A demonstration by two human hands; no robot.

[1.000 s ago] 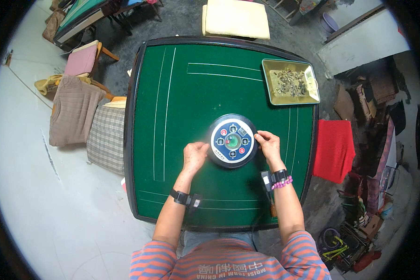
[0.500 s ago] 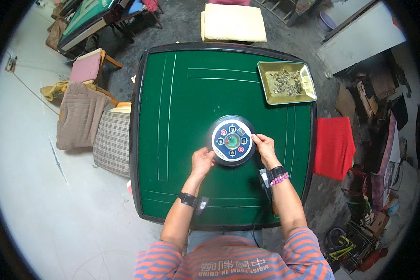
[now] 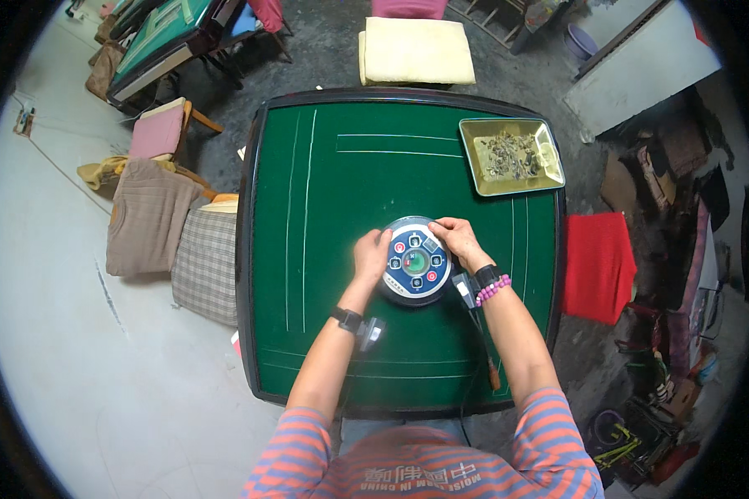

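Round blue-and-white control panel with a clear domed centre and dark rim (image 3: 417, 285): mid-frame, on the square table's green felt top (image 3: 366, 187), face up.
Left hand (image 3: 371, 254): at panel's upper-left edge, fingers bent, tips touching rim; can't tell if it's pinching, undersides hidden.
Right hand (image 3: 464, 243): at upper-right edge, thumb and fingers drawn close, tips on rim; firm pinch or light touch, can't tell.
Rim step: looks like getting hold of the panel from both sides.
Next at rim: any lift or turn would call for fingertips under the edge and even force both sides.
Yellow rectangular tray (image 3: 521, 188): upper right of frame, on felt, holding small dark loose pieces (image 3: 512, 155).
Slim brown-handled tool (image 3: 494, 377): lower right on felt, apart from panel.
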